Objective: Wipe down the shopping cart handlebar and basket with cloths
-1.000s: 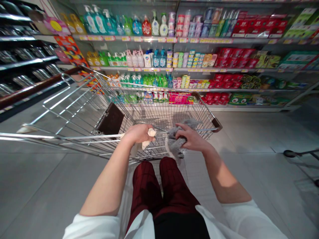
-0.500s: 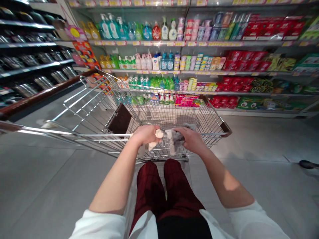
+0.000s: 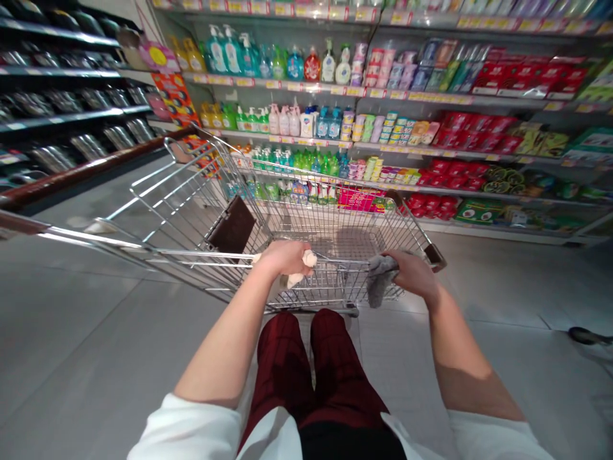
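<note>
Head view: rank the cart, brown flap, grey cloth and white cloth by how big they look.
1. cart
2. brown flap
3. grey cloth, partly under the right hand
4. white cloth, mostly hidden in the left hand, so its rank is unsure

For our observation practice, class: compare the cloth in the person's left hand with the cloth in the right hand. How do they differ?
Colour: the cream cloth is pale, the grey cloth darker.
Show: the cream cloth is mostly bunched inside the left hand, with small ends peeking out; the grey cloth hangs below the right hand.
Place: the cream cloth sits mid-handle, the grey cloth near the right end.
Both are gripped against the cart handle.
</note>
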The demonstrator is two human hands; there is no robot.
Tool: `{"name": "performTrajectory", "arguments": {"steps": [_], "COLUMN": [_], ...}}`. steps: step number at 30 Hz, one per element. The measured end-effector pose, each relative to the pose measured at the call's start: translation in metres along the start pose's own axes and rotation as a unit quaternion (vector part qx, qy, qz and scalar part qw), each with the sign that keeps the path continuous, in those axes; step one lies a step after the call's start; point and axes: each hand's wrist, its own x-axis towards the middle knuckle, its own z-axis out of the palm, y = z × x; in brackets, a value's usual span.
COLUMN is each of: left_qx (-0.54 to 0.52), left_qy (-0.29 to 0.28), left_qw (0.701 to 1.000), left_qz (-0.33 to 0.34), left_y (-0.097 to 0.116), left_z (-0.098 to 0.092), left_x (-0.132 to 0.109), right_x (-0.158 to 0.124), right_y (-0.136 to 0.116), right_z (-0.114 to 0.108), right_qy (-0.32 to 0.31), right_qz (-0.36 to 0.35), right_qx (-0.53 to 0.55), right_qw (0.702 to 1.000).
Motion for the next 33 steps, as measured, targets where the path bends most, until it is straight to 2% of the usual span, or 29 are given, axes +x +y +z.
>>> {"name": "performTrajectory", "arguments": {"steps": [5,8,11,15,20,23,28,33], "left_qx": [0.007,0.015,0.025,0.047,0.083,0.084,0.094,0.124], "left_qy": [0.005,0.010,0.013,0.030,0.139,0.173,0.207,0.250], "left_qw": [1.000,1.000,1.000,0.998,0.987,0.981,0.974,0.960], "left_qz": [0.000,0.003,0.005,0.002,-0.009,-0.010,0.018,0.017], "left_y": [0.000,-0.003,-0.004,0.012,0.052,0.060,0.038,-0.008], "left_z": [0.001,0.002,0.002,0.005,0.022,0.030,0.035,0.038], "left_x": [0.001,0.000,-0.002,0.000,0.007,0.006,-0.009,-0.036], "right_x": [0.031,0.050,0.063,0.070,0.071,0.071,0.071,0.069], "right_y": [-0.092,-0.118,-0.117,-0.106,-0.102,-0.100,-0.093,-0.091], "right_z": [0.004,0.001,-0.002,-0.002,0.000,0.000,0.002,0.002], "right_qy": [-0.023,-0.085,-0.152,-0.168,-0.176,-0.172,-0.178,-0.178], "right_qz": [-0.097,-0.122,-0.152,-0.195,-0.196,-0.195,-0.178,-0.180], "right_qx": [0.035,0.047,0.094,0.171,0.214,0.230,0.223,0.230], "right_qw": [0.994,0.988,0.972,0.951,0.940,0.938,0.942,0.940]}}
